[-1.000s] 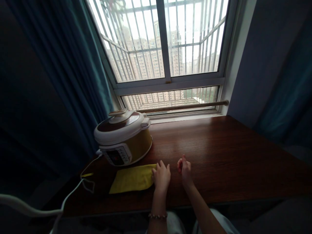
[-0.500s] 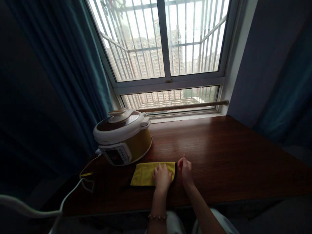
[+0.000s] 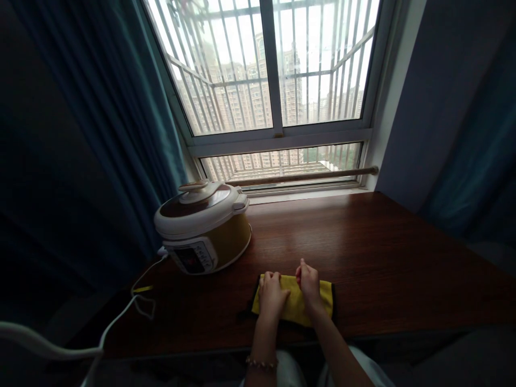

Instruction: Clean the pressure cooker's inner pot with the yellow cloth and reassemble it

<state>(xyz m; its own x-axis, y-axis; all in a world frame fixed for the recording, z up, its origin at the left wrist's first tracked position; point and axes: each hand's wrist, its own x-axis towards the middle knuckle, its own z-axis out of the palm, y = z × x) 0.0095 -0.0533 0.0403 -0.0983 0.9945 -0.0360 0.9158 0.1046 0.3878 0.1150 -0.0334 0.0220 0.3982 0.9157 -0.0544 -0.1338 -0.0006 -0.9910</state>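
A folded yellow cloth point(image 3: 293, 305) with a black border lies on the brown wooden tabletop, close to its front edge. My left hand point(image 3: 273, 295) rests palm down over the cloth's left part, its fingers bent near the far edge and the thumb spread to the right. My right hand point(image 3: 308, 282) is closed above the cloth's right half, thumb side up. I see nothing held in it, and whether it presses on the cloth is unclear.
A white and gold electric cooker point(image 3: 203, 228) stands left of the cloth, its white cord point(image 3: 116, 317) running to the lower left. A small yellow strip point(image 3: 143, 289) lies by the cord. Behind the table point(image 3: 382, 258) is a barred window point(image 3: 278, 107) between blue curtains point(image 3: 121, 107).
The cloth has shifted right and slightly nearer. My left hand, earlier on its right part, is now on its left part. My right hand, earlier beside the cloth, is now over it.
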